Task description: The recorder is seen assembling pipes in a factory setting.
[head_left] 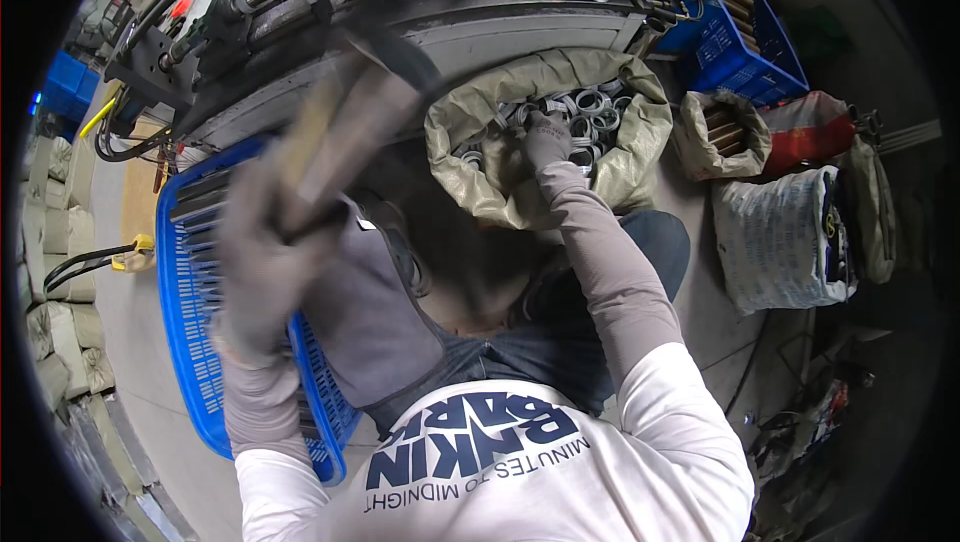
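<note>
My left hand (265, 252), in a grey glove and smeared by motion, is closed round a long tan and grey bar-like piece (330, 132). This piece slants up and to the right, ending dark near the machine's front; blur hides its exact kind. On the right, my gloved right hand (548, 138) reaches into an open beige woven sack (470, 187). Silvery metal rings (592, 104) fill the sack, several of them around my fingertips. Those fingers are bent down among the rings, and what they pinch is hidden.
A blue plastic basket (180, 342) holding dark long pieces stands at my left. Ahead runs a machine bench (480, 30). Farther right are a blue crate (740, 57) of brown tubes, a small sack (705, 147) of similar tubes and a white bag (775, 242).
</note>
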Demonstrator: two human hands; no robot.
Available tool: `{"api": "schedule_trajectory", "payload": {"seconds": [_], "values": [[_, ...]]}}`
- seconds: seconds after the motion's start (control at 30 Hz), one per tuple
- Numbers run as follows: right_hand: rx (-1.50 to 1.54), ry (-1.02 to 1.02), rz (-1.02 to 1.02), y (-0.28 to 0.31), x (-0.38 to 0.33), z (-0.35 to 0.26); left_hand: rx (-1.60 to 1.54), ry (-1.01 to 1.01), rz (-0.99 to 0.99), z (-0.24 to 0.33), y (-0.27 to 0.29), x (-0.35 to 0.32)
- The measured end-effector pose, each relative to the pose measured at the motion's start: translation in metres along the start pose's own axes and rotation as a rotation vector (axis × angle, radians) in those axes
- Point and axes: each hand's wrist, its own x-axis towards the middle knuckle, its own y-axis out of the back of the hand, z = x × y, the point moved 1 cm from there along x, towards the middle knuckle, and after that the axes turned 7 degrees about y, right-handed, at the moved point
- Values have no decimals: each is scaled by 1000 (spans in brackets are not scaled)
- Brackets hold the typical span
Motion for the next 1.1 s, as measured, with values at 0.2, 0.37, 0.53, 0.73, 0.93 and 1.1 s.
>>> {"api": "schedule_trajectory", "payload": {"seconds": [0.2,0.37,0.53,0.73,0.93,1.1], "values": [[447,25,4,21,-18,12,408,-105,-166,-68,-80,-35],[1759,-100,-59,53,-71,9,403,-95,-135,-70,-81,-33],[2109,273,-233,71,-103,6,423,-137,-150,-70,-82,-31],[2039,399,-224,88,-114,-17,360,-99,-156,-64,-82,-32],[1257,718,154,79,-132,-37,369,-129,-158,-66,-83,-34],[1821,319,-315,99,-147,-46,353,-126,-167,-65,-82,-35]]}}
